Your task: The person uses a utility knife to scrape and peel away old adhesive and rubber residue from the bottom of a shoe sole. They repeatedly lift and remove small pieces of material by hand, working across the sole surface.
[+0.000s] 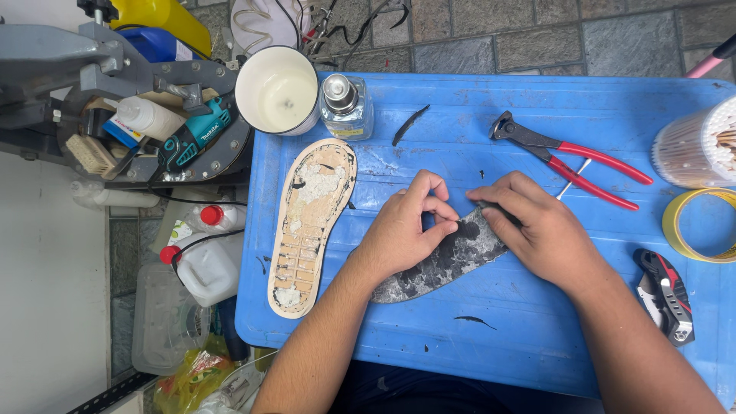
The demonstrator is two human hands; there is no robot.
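Both forearms come up from the bottom edge toward a dark sole (445,261) lying on the blue table (460,100). This sole is the landmark for what follows. The left hand (402,230) rests on its middle, thumb and forefinger pinched nearly closed on a small dark flake at the sole's upper edge. The right hand (537,230) presses down on the sole's far-right end, fingers curled over it; whether it grips a thin tool there I cannot tell.

Risks, as I judge them: the flake looks thin and brittle, so a sharp pull could snap it and leave residue stuck. If the right hand eases its pressure, the sole could slide or lift. Loose black scraps (475,320) just below the sole could get under it and make it rock.

The sole's long axis runs diagonally, from lower left to upper right. Its narrower end points toward the lower left, near the left wrist; the wider end lies under the right hand.

Left of the sole lies a tan insole (310,230), nearly upright in the view. Above and right of the sole are red pincers (575,157). A white cup (277,90) and a small bottle (345,103) stand above and left. Far right sit a tape roll (694,226) and a folded knife (665,295).
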